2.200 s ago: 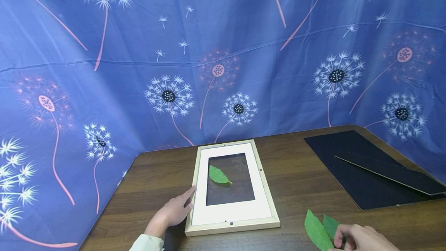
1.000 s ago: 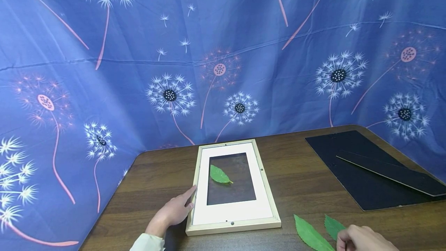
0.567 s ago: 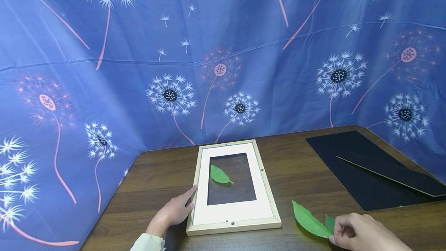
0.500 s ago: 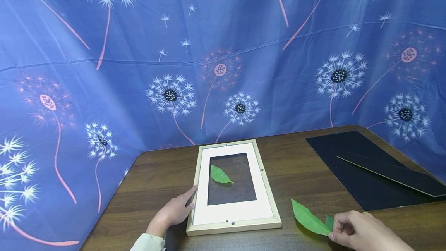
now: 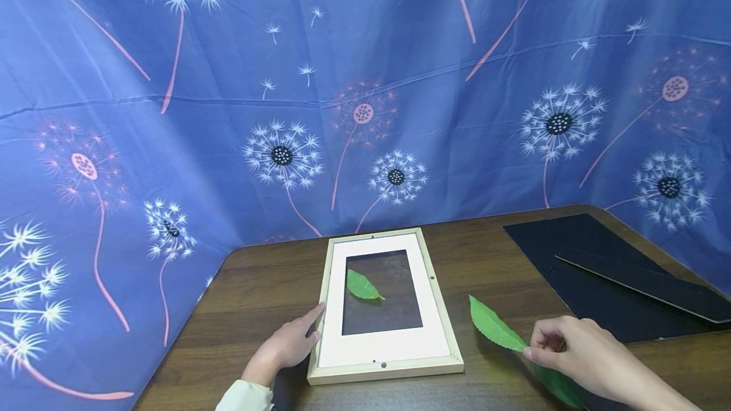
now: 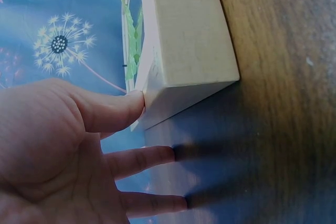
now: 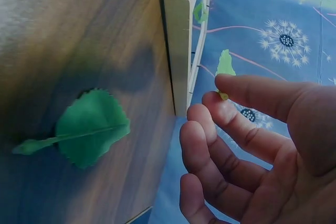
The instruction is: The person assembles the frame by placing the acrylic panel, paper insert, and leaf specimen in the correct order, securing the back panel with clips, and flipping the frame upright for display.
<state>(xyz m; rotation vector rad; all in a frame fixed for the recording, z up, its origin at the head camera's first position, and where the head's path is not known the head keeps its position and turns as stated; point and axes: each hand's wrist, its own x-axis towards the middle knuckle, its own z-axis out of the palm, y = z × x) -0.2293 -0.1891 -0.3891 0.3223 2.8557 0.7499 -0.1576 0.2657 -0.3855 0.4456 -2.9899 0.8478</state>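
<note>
A pale wooden picture frame (image 5: pixel 385 370) with a white mat (image 5: pixel 434 309) lies on the table. One green leaf (image 5: pixel 361 285) rests inside the mat's window, toward its left side. My left hand (image 5: pixel 288 341) touches the left side of the picture frame; in the left wrist view its thumb meets the frame and the other visible fingers are straight. Right of the frame, my right hand (image 5: pixel 582 351) pinches a second leaf (image 5: pixel 493 327) at its stem end between thumb and forefinger, above the table. A third leaf (image 7: pixel 92 128) lies on the table below that hand.
A black backing board (image 5: pixel 565 252) lies at the right of the wooden table (image 5: pixel 263 284), with its stand flap (image 5: pixel 639 278) raised at an angle. Behind the table hangs a blue cloth (image 5: pixel 457 119) printed with dandelions.
My right hand has lifted the pinched leaf and moved it up and slightly left, away from the other leaf, which stays on the table. The left hand stays at the frame.
</note>
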